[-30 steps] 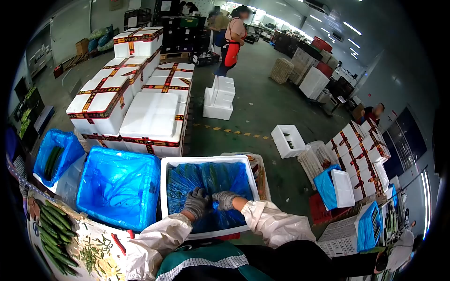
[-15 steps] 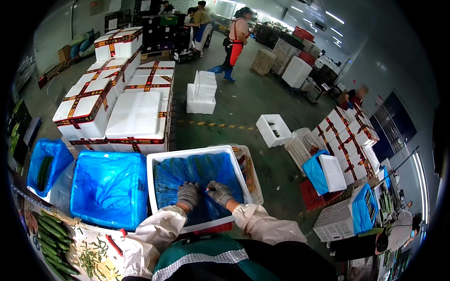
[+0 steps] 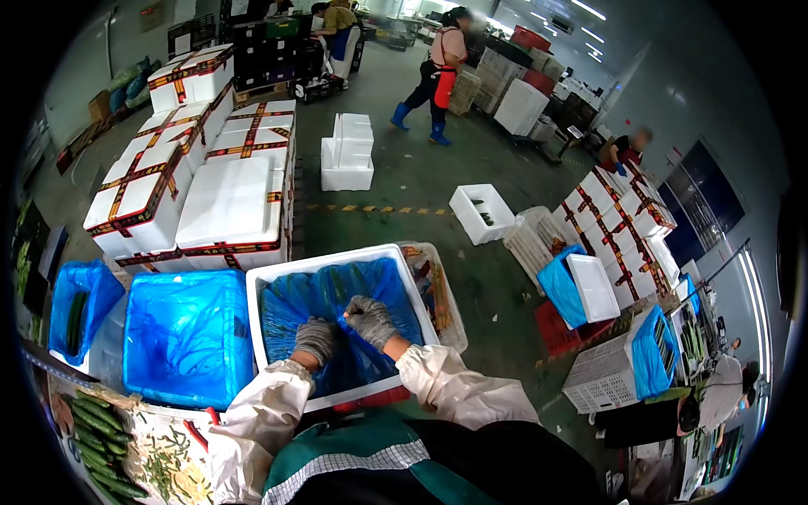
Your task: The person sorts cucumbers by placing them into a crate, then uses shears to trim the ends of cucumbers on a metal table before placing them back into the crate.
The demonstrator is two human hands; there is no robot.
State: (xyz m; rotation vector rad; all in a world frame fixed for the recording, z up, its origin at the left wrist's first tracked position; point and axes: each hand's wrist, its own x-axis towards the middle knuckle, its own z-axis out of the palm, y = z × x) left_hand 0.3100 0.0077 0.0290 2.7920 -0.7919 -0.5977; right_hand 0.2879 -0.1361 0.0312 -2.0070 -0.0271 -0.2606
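Observation:
A white foam box [image 3: 254, 324] sits right in front of me, with a blue plastic bag [image 3: 290, 290] gathered over long green vegetables that show dimly through it. My left hand [image 3: 316, 340], in a grey knit glove, is closed on the bag's gathered plastic near the box's middle. Just to its right and slightly farther off, my gloved right hand [image 3: 370, 321] is also closed on the bag, fingers curled in. Pleats of plastic spread from both fists toward the box walls.
Left of the box stands another blue-lined box [image 3: 187, 337]. Cucumbers [image 3: 97, 438] and trimmings lie near a red-handled tool [image 3: 195, 435]. Taped foam boxes [image 3: 139, 189] are stacked ahead left. A white crate [image 3: 442, 295] adjoins on the right. A person in a red apron [image 3: 443, 84] walks beyond.
Both fists stay on the bag; my right hand is now a little farther forward than my left. The view has shifted slightly. The person in the red apron has stepped to the right.

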